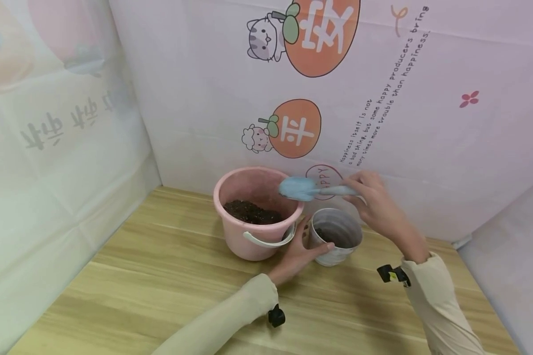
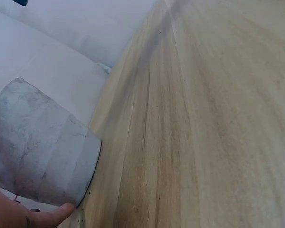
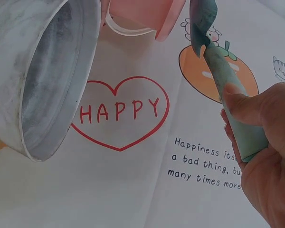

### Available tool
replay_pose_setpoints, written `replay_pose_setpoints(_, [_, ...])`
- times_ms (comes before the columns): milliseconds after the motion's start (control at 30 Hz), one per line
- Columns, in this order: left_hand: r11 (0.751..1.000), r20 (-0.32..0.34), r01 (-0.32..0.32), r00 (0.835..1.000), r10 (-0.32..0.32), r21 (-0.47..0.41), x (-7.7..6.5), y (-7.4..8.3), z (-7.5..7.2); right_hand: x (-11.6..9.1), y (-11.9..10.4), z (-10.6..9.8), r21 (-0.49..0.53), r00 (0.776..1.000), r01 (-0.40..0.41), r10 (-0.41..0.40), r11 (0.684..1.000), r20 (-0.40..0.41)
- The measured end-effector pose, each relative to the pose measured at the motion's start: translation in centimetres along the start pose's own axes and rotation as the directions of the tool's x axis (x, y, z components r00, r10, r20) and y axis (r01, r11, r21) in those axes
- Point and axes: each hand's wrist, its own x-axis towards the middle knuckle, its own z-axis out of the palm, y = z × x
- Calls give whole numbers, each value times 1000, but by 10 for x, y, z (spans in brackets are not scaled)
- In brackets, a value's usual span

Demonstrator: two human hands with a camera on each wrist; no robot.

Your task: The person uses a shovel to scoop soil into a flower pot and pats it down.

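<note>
My right hand (image 1: 373,202) grips the handle of a light blue trowel (image 1: 298,188), also seen in the right wrist view. Its blade hangs over the right rim of a pink bucket (image 1: 244,241). Dark soil (image 1: 253,213) lies inside the bucket. To the right stands a grey-white flower pot (image 1: 343,227) with a little dark soil at its bottom. My left hand (image 1: 299,254) holds this pot from the left, thumb across its near side; the other fingers are partly hidden. In the left wrist view, the thumb (image 2: 52,217) touches the pot low on its wall.
The bucket's white handle (image 1: 268,242) hangs down on its near side, close to the left hand. A pale printed cloth (image 1: 195,98) covers the wall right behind the bucket and pot. The wooden table (image 1: 160,276) runs between cloth-covered sides.
</note>
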Motion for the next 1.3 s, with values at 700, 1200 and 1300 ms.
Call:
replay_pose_setpoints(700, [998, 15, -65, 998, 64, 26, -3, -4, -2, 28, -13, 23, -60, 996, 84, -82, 995, 43])
replay_pose_setpoints(1200, [994, 39, -75, 997, 72, 80, -16, -3, -7, 45, -22, 35, -173, 978, 111, -76, 979, 195])
replay_pose_setpoints(1300, [993, 37, -71, 997, 68, 91, -18, -3, -8, 46, -22, 38, -172, 978, 116, -83, 978, 189])
